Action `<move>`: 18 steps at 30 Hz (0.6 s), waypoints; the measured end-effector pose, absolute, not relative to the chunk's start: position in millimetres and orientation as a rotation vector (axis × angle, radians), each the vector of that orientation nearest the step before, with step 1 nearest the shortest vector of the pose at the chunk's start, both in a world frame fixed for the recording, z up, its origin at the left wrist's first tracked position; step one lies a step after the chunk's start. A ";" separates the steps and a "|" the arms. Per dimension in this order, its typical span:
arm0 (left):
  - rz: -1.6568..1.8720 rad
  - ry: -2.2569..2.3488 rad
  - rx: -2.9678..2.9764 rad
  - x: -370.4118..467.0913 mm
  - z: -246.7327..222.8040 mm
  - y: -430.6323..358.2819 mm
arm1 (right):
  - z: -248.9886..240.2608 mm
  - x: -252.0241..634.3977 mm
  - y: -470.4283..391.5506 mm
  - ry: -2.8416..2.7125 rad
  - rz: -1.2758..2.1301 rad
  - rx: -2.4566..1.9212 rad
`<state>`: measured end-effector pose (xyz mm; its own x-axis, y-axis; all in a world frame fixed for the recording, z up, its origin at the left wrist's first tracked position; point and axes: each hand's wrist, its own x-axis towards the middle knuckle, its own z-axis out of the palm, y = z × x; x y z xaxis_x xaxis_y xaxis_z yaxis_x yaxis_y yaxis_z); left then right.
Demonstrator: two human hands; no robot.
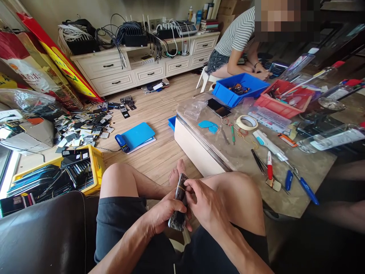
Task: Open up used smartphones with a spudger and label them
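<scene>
A dark phone with a cracked-looking surface and a thin yellowish band around it is held between my knees, tilted upright. My left hand wraps round its lower part, with the thumb across the front. At the upper right edge, near the band, the bent fingers of my right hand touch the phone. What lies under those fingertips is too small to make out.
On the right stands a table with a blue bin, a red bin, tape and pliers. At left are a yellow crate of phones and scattered parts. Another person sits at the back.
</scene>
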<state>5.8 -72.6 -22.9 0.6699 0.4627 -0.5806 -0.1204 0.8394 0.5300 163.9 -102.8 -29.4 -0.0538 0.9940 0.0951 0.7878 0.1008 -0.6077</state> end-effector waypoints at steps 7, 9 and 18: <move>0.271 0.777 0.452 6.6 -26.8 -76.0 | -29.3 172.6 -105.8 -1.862 0.836 -1.753; 0.252 0.772 0.472 4.2 -29.3 -75.7 | -24.4 177.5 -108.3 -1.856 0.955 -1.736; 0.265 0.763 0.624 -8.7 -45.6 -69.3 | -19.3 177.9 -114.7 -1.464 1.294 -1.617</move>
<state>-8.7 -69.3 -45.6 0.7012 0.4393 -0.5616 -0.0031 0.7895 0.6137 177.9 -114.7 -19.3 -0.0815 0.9611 -0.2641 0.3803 -0.2149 -0.8996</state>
